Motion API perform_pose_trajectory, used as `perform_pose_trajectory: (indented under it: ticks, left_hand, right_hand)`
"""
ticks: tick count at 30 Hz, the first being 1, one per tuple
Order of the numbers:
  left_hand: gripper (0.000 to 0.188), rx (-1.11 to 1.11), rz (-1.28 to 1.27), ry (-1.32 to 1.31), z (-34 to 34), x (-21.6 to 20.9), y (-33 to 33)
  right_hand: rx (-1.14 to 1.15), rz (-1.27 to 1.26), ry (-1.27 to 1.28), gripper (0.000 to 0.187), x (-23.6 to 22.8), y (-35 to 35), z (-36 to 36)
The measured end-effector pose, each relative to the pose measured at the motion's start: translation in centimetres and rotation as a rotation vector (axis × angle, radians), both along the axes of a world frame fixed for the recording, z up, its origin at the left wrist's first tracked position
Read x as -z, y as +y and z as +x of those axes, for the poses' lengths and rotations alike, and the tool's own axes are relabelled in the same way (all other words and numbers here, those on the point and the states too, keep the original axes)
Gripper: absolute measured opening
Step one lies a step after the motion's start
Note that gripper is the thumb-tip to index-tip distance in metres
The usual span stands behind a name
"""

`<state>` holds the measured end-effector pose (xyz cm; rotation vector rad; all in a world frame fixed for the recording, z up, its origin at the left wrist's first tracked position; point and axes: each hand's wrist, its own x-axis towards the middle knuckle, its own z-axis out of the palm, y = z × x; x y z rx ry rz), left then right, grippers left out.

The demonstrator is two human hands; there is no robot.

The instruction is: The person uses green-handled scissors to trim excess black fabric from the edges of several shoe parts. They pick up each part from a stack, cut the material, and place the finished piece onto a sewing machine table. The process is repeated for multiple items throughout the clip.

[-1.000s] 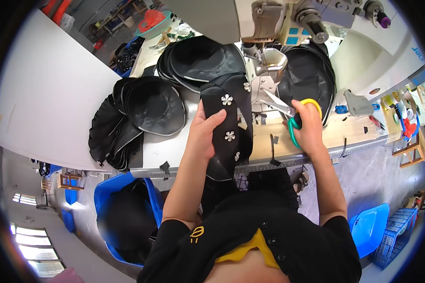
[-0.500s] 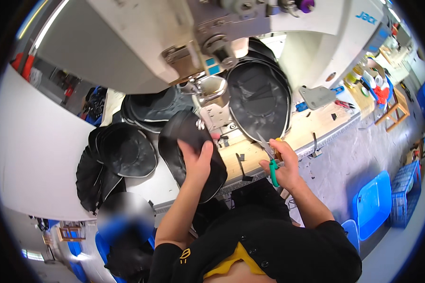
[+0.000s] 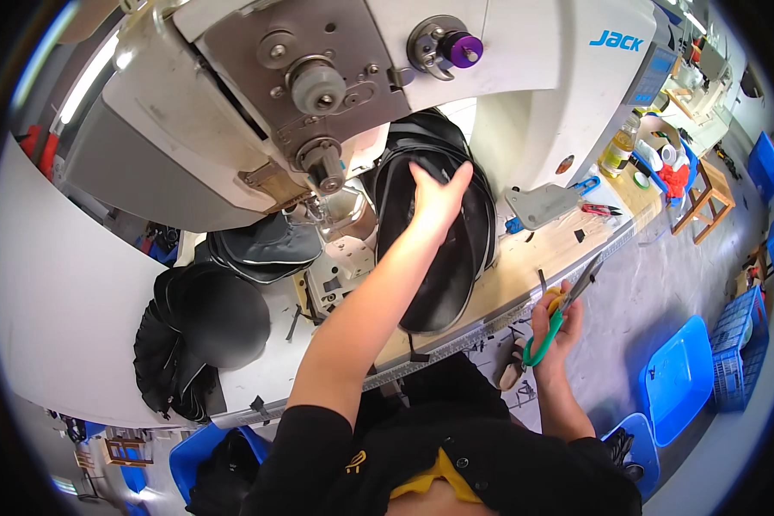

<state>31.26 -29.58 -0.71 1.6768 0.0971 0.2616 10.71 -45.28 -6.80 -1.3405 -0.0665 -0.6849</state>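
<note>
My left hand (image 3: 439, 202) reaches across to a long, oval black piece (image 3: 434, 288) and grips it near its far end, some of the fingers hidden. That piece lies over a pile of similar black pieces (image 3: 488, 193) with piped edges, right of the machine's needle area. In my right hand (image 3: 561, 331) are scissors (image 3: 545, 340) with green and yellow handles, held off the table's front edge with the blades pointing up and away. A white sewing machine (image 3: 525, 112) stands over the work. Its metal presser area (image 3: 344, 215) is just left of my left forearm.
More black pieces lie left of the needle (image 3: 271, 245) and at the far left (image 3: 219, 314). Dark scraps dot the wooden tabletop (image 3: 533, 249). To the right are a grey metal plate (image 3: 542, 206), red-handled snips (image 3: 600, 209) and a bottle (image 3: 619, 150). Blue bins (image 3: 678, 378) stand on the floor.
My left hand has carried the black piece from left of the needle to the right, onto the pile. My right hand with the scissors has drawn right, toward me.
</note>
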Motion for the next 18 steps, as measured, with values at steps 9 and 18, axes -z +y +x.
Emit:
perform_pose_trajectory:
  ticks: [9, 18]
  left_hand:
    - [0.109, -0.170, 0.000, -0.191, 5.6, -2.3, -0.2]
    - [0.094, -0.386, 0.253, -0.292, 4.5, 0.1, 0.3]
  right_hand:
    - [-0.052, -0.209, 0.065, 0.059, 3.1, -2.5, -1.9]
    - [-0.075, -0.317, 0.071, 0.055, 5.0, -0.7, -1.1]
